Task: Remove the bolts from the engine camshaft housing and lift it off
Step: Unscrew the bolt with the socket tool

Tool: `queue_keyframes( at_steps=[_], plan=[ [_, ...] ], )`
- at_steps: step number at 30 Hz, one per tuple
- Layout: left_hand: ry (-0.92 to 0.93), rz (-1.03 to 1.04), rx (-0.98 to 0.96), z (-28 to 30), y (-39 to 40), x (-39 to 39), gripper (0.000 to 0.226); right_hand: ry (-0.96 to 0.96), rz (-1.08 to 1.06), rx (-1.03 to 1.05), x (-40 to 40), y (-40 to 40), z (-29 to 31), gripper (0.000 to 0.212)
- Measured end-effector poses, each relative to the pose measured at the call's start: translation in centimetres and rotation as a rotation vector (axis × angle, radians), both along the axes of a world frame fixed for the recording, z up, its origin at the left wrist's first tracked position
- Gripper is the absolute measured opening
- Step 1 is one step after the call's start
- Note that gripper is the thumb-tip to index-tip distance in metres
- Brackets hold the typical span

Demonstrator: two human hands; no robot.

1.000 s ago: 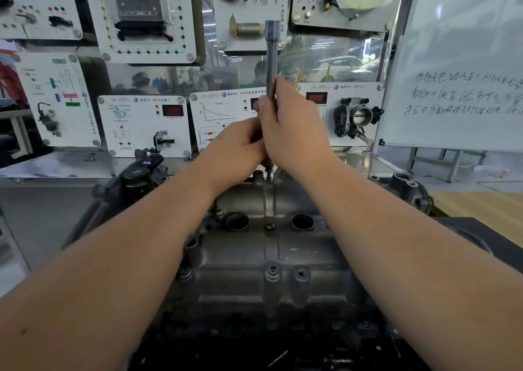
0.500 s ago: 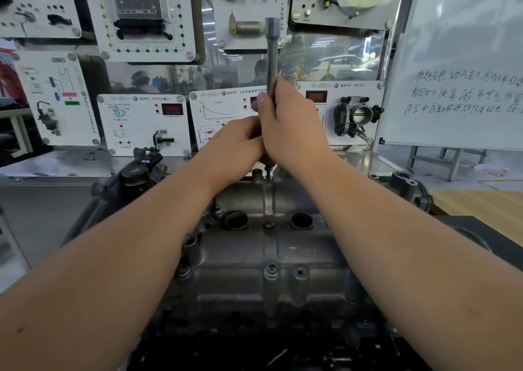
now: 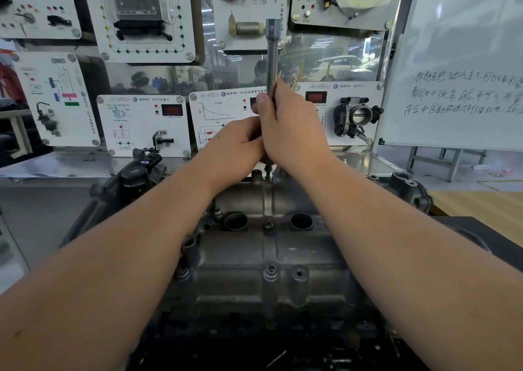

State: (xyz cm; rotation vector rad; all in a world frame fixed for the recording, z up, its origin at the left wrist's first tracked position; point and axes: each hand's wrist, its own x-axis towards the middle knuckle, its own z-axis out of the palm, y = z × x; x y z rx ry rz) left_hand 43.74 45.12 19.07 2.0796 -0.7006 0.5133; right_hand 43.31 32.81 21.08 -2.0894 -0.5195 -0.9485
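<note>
The right hand is wrapping its fingers closed around the shaft of the long socket driver, thumb lying up the near side, while the left hand is curling in beside and just below it, touching it and apparently gripping the same shaft lower down; its fingertips are hidden. The tool is standing upright, which appears intended to keep the bit square on the bolt at the far edge of the camshaft housing. Both hands stacked suggests steadying against tilt. The housing is sitting centrally on the engine, between the forearms, not yet lifted. A near bolt and a central one are remaining seated. Room above the tool is looking open; the instrument panels are standing close behind the far edge, and a whiteboard is bounding the far right.
</note>
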Motion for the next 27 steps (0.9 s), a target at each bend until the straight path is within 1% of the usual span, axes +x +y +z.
queue_keyframes(
  at_steps=[4, 8, 9, 11, 12, 15, 17, 19, 21, 24, 27],
  plan=[
    [-0.005, 0.033, 0.027, 0.04, 0.22, 0.13, 0.018, 0.036, 0.020, 0.046, -0.01, 0.04, -0.07, 0.028],
    [-0.008, 0.025, 0.029, 0.20, 0.30, 0.24, 0.018, -0.035, 0.023, 0.054, -0.48, 0.02, -0.20, 0.036],
    [-0.013, 0.013, 0.026, 0.22, 0.29, 0.20, 0.019, -0.050, 0.010, 0.047, -0.54, 0.00, -0.18, 0.032],
    [-0.031, 0.005, 0.019, 0.18, 0.29, 0.15, 0.021, -0.058, -0.027, 0.021, -0.42, -0.03, -0.15, 0.015],
    [-0.037, 0.008, 0.017, 0.10, 0.26, 0.16, 0.020, -0.051, -0.041, 0.011, -0.32, -0.02, -0.12, 0.012],
    [0.000, 0.016, 0.010, -0.12, 0.06, 0.13, 0.015, -0.028, -0.071, -0.004, -0.05, -0.06, -0.07, 0.019],
    [0.018, 0.020, 0.019, -0.13, 0.07, 0.18, 0.016, -0.021, -0.079, 0.002, -0.07, -0.09, -0.02, 0.017],
    [0.005, 0.013, 0.035, 0.00, 0.11, 0.11, 0.016, -0.018, -0.046, 0.026, -0.22, -0.04, -0.03, 0.013],
    [0.002, -0.002, 0.041, 0.10, 0.09, -0.03, 0.016, -0.023, -0.004, 0.039, -0.46, 0.05, -0.08, 0.018],
    [-0.014, 0.002, 0.057, 0.17, 0.06, -0.06, 0.016, -0.049, -0.024, 0.010, -0.48, 0.11, -0.15, 0.019],
    [-0.034, 0.022, 0.044, 0.10, 0.02, 0.07, 0.016, -0.003, -0.024, 0.005, -0.24, 0.24, -0.08, 0.019]
  ],
)
